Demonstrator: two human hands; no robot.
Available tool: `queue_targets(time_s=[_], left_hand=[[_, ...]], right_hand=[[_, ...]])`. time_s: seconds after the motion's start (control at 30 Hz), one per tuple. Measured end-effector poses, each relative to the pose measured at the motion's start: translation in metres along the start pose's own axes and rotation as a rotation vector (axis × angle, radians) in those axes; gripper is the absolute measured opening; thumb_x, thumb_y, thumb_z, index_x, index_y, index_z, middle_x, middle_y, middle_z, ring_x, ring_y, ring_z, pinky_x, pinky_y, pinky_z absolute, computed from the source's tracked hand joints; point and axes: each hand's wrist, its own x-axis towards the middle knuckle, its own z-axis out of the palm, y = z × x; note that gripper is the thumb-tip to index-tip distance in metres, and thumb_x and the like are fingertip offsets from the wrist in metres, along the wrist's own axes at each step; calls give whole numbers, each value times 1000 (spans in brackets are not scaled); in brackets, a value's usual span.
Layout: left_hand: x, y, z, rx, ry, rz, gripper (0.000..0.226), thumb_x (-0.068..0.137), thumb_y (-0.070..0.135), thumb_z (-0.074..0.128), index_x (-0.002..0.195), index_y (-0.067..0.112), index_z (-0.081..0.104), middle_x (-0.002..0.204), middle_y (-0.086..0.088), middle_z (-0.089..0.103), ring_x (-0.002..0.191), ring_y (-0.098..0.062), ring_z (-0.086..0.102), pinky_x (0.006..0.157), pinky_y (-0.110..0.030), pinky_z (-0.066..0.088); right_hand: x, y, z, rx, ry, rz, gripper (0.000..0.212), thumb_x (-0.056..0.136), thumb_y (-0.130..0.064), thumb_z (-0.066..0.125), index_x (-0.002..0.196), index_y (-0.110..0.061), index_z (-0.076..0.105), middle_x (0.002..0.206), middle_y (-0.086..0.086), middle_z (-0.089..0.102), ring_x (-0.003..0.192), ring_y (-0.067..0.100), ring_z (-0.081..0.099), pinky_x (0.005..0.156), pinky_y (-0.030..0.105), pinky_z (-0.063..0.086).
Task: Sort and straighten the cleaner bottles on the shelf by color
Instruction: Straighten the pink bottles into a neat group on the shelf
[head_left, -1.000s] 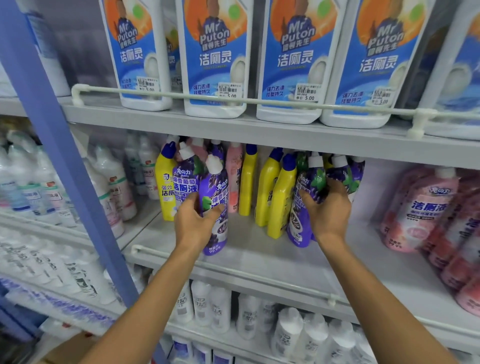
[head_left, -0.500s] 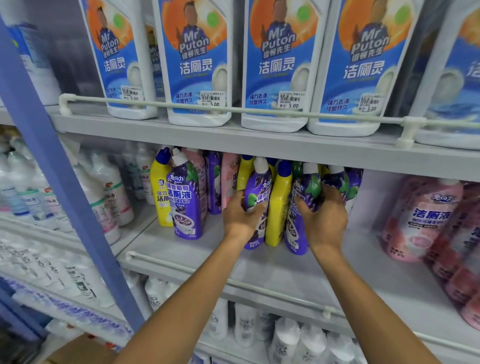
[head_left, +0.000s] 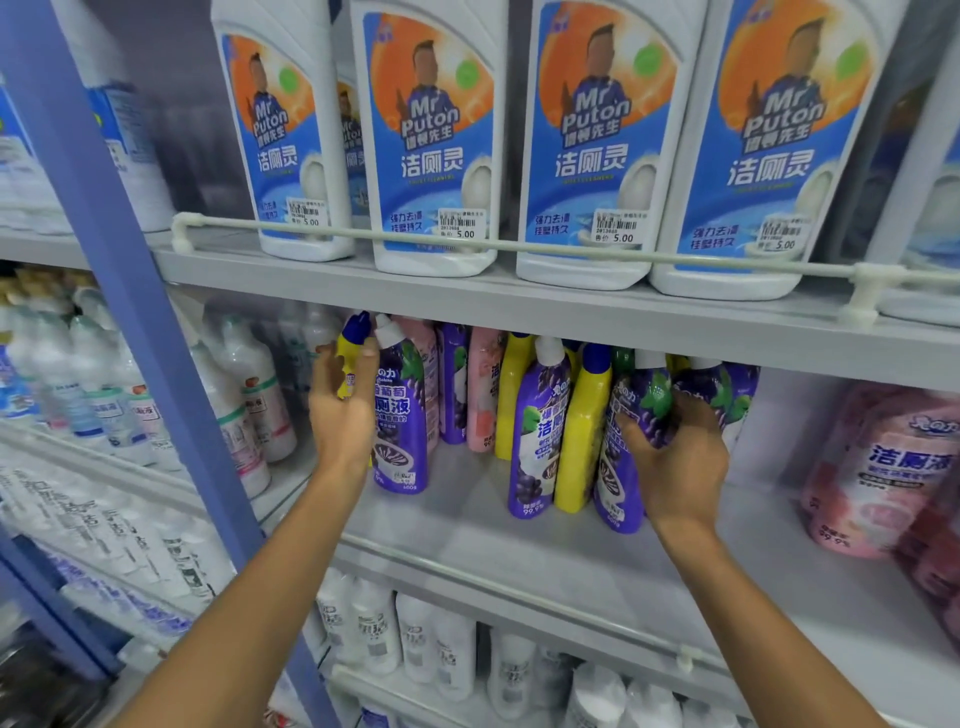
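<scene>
Head view: left hand (head_left: 340, 415) raised, grip closed around yellow bottle (head_left: 346, 347); right hand (head_left: 675, 460) clasps purple bottle (head_left: 615, 486).

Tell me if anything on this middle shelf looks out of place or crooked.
Yes, the colours are mixed. At the front a yellow bottle stands between the left purple bottle and the right purple bottle, which the right hand grips. A pink bottle sits among purple ones behind. The left hand grips another yellow bottle, far left.
</scene>
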Motion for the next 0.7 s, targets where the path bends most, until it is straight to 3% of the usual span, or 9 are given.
queue_targets(time_s=[0.07, 0.17, 0.3, 0.43, 0.5, 0.6, 0.7], left_hand=[[7, -8, -1, -6, -108, -39, 29, 91, 49, 70, 117, 38, 64, 113, 11, 74, 108, -15, 71, 95, -37, 56], [6, -17, 0, 17, -203, -22, 38, 93, 34, 71, 127, 21, 62, 114, -1, 75, 96, -16, 75, 78, -29, 60], [10, -20, -7, 152, -285, -2, 48, 85, 18, 81, 127, 15, 58, 109, 4, 74, 87, -1, 73, 68, -16, 56], [9, -24, -3, 242, -370, -35, 44, 83, 10, 82, 120, 7, 58, 82, 18, 74, 72, 9, 68, 58, -11, 51], [1, -24, 4, 253, -398, -39, 46, 81, 15, 84, 119, 9, 59, 85, 17, 74, 74, 7, 69, 59, -13, 53], [-16, -26, 20, 259, -438, -38, 55, 76, 29, 88, 122, 19, 60, 102, 8, 75, 90, -4, 73, 72, -26, 61], [-35, -28, 40, 231, -499, -26, 53, 76, 35, 88, 120, 23, 60, 105, 7, 76, 96, -10, 73, 83, -36, 62]], right_hand=[[0, 1, 1, 11, -1, 5, 55, 83, -35, 82, 124, -6, 62, 111, 14, 69, 98, 33, 65, 82, 41, 54], [-1, 0, 1, 20, 6, 17, 54, 83, -34, 83, 124, -6, 62, 110, 15, 69, 96, 33, 65, 81, 40, 54], [-2, -2, 1, 15, 7, 22, 53, 83, -35, 82, 124, -7, 62, 109, 15, 69, 95, 34, 65, 80, 39, 52], [-3, -1, 2, 17, 13, 34, 56, 83, -37, 82, 126, -7, 62, 111, 14, 68, 95, 33, 66, 82, 40, 54], [-4, -2, 3, 18, 21, 39, 58, 84, -37, 82, 128, -6, 61, 114, 14, 68, 97, 32, 66, 84, 40, 54], [-5, -3, 3, 14, 28, 54, 60, 83, -39, 82, 129, -7, 61, 115, 13, 69, 98, 31, 66, 86, 38, 53], [-5, -3, 4, 15, 27, 77, 62, 83, -42, 82, 130, -8, 61, 117, 11, 70, 98, 28, 68, 87, 39, 56]])
